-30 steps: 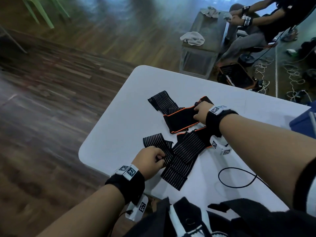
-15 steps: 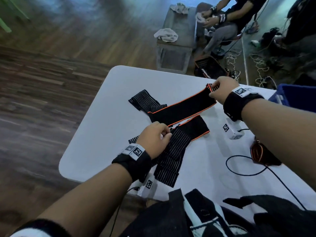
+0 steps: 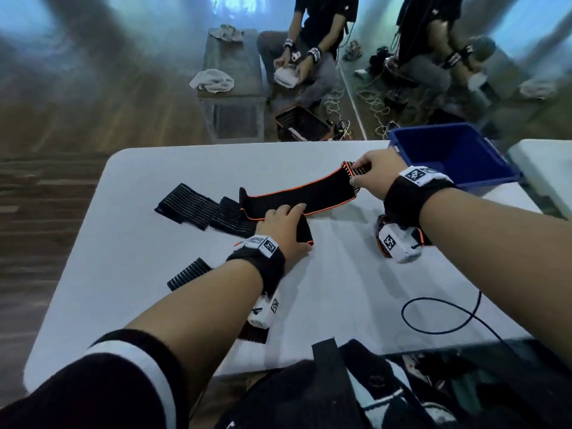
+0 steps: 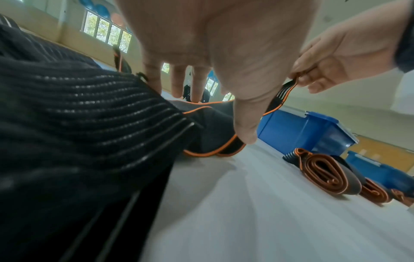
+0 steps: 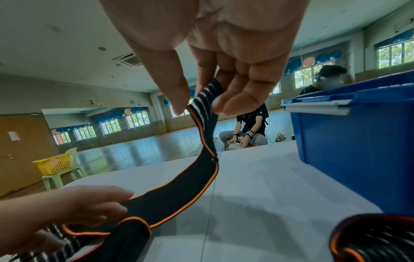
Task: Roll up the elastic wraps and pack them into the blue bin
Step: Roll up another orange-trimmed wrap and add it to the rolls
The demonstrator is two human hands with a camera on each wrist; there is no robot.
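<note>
So the right hand (image 3: pixel 373 178) is pinching the striped end of a black elastic wrap with orange edging (image 3: pixel 297 196), thumb and fingertips clamped on it and lifting it a bit off the white bench (image 3: pixel 154 243). The left hand (image 3: pixel 283 226) lies flat with straight fingers, pressing the wrap's other half down where it doubles back on itself. The open blue plastic bin (image 3: pixel 458 156) sits just behind the right hand, and from the left wrist view I can spot some already rolled orange-edged wraps (image 4: pixel 329 174) lying on the bench beside it, not packed yet. More black ribbed wraps (image 3: pixel 201 207) are spread out to the left.

If it were me, I'd get that fold out first, pull the strip taut and flat, then start a tight roll from one end, keeping the edges lined up so it doesn't cone.

Compared with half a second ago, the wrap is pulled out further toward the bin, and the left hand has gone from gripping the striped pile to pressing flat.
</note>
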